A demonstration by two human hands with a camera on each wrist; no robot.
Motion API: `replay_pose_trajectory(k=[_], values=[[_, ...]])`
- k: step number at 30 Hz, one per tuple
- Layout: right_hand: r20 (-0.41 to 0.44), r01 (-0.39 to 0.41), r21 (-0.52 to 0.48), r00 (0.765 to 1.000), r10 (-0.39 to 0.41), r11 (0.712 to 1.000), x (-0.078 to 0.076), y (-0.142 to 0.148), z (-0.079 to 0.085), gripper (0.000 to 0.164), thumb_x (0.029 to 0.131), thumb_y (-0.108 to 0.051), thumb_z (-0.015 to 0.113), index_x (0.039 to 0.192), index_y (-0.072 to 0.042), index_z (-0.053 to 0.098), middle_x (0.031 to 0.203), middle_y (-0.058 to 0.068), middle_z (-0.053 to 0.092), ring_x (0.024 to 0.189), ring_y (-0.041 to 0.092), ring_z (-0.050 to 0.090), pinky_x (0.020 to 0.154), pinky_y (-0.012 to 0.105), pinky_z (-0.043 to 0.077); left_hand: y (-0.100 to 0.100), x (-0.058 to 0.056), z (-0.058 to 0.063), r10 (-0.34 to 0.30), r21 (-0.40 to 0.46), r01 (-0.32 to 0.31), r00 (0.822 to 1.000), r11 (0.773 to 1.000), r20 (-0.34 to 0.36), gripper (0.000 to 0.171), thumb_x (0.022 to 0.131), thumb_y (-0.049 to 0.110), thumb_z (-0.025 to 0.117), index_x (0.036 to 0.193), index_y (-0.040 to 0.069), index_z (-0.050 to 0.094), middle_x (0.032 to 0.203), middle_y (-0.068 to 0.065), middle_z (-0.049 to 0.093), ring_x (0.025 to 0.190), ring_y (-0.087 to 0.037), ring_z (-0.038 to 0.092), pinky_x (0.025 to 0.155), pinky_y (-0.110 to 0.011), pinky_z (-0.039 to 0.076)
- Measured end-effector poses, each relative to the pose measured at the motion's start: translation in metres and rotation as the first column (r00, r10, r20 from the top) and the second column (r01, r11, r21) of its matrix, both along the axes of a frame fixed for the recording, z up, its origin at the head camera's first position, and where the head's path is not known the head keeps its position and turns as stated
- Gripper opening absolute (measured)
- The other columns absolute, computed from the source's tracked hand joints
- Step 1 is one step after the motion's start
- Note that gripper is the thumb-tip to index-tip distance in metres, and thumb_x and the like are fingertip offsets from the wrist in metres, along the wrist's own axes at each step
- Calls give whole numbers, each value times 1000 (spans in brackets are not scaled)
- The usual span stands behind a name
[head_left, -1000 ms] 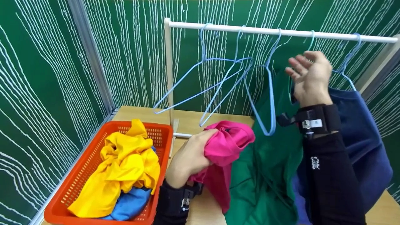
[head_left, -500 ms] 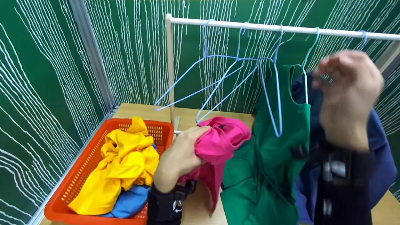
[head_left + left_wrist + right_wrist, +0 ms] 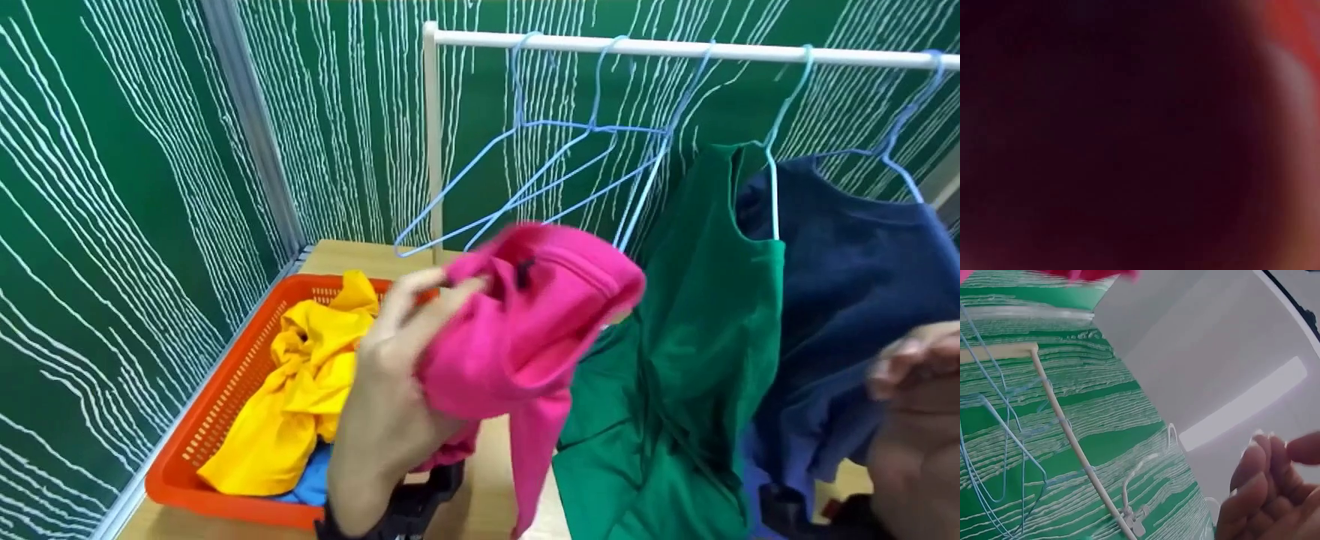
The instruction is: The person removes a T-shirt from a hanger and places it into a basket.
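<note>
My left hand grips a bunched pink garment in front of the rack, with one strip of cloth hanging down. The left wrist view is almost wholly dark and blurred. At the right edge of the head view is my right hand, partly cut off. Its fingers are loosely bent and hold nothing in the right wrist view. A green sleeveless garment hangs on a light teal hanger. To its right, a navy garment hangs on a blue hanger.
Several bare blue hangers hang from the white rail, partly overlapping, behind the pink garment. At left, an orange basket holds yellow cloth and blue cloth. Green walls stand behind and left.
My right hand has come down from beside the hangers to the lower right. The left hand has raised and turned the pink garment. The head view has shifted, uncovering the navy garment.
</note>
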State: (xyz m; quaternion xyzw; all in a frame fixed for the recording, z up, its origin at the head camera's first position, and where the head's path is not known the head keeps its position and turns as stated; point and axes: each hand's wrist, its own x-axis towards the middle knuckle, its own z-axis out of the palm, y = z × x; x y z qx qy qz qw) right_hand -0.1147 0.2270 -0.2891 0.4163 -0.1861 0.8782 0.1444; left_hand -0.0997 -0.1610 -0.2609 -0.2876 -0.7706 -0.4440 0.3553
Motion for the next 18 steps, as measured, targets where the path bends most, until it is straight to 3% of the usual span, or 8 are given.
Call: replay_pose_trajectory(k=[2, 6, 8, 11, 14, 16, 17, 18], values=[[73, 244, -94, 968, -238, 965, 3, -6, -5, 30, 92, -1, 35, 96, 28, 41, 85, 39, 51, 67, 45, 52, 57, 41, 44, -4, 8, 5, 62, 77, -55, 993, 995, -102, 60, 69, 11, 81, 126, 10, 63, 128, -9, 52, 112, -17, 55, 86, -30, 53], [104, 342, -32, 936, -338, 939, 9, -8, -3, 34, 97, -4, 31, 98, 28, 43, 84, 37, 51, 66, 42, 51, 55, 37, 42, -19, 15, 9, 239, 221, -176, 921, 959, -306, 62, 64, 13, 81, 121, -2, 62, 122, -22, 55, 106, -31, 59, 84, -35, 54], [112, 348, -54, 934, -340, 936, 10, -13, 0, 34, 97, -3, 30, 95, 28, 43, 82, 37, 50, 63, 42, 48, 53, 38, 42, -32, 13, 8, 337, 284, -239, 864, 928, -373, 69, 60, 19, 84, 121, -5, 59, 121, -23, 56, 108, -36, 57, 88, -39, 52], [125, 328, -118, 941, -314, 937, 10, -22, 4, 33, 97, -2, 28, 90, 28, 40, 76, 37, 48, 56, 42, 43, 50, 40, 41, -52, 10, 3, 505, 416, -335, 757, 845, -414, 76, 56, 23, 88, 118, -5, 56, 122, -20, 57, 113, -39, 51, 90, -45, 50], [141, 315, -153, 945, -295, 937, 14, -25, 7, 35, 98, -2, 24, 86, 27, 39, 73, 38, 47, 53, 41, 40, 49, 42, 42, -67, 2, 0, 592, 577, -279, 652, 768, -474, 70, 52, 11, 88, 109, -7, 52, 122, -24, 52, 106, -43, 54, 87, -50, 51], [145, 307, -169, 948, -284, 937, 15, -25, 8, 37, 98, -4, 22, 85, 26, 38, 72, 38, 46, 52, 41, 39, 49, 43, 41, -75, -1, 2, 606, 650, -201, 628, 733, -489, 64, 53, 2, 85, 105, -10, 49, 117, -27, 50, 97, -44, 58, 84, -51, 51], [149, 306, -176, 948, -282, 936, 15, -25, 9, 38, 99, -4, 21, 85, 26, 38, 71, 38, 46, 52, 41, 39, 49, 43, 41, -77, -3, 3, 599, 670, -163, 629, 724, -495, 64, 55, -1, 82, 106, -11, 47, 113, -29, 51, 91, -45, 59, 83, -51, 51], [152, 311, -177, 946, -287, 934, 16, -25, 9, 39, 99, -5, 19, 84, 26, 38, 71, 37, 46, 52, 41, 39, 50, 43, 41, -80, -5, 4, 587, 687, -131, 648, 714, -486, 63, 57, -3, 81, 108, -11, 45, 110, -29, 52, 88, -44, 59, 82, -50, 52]])
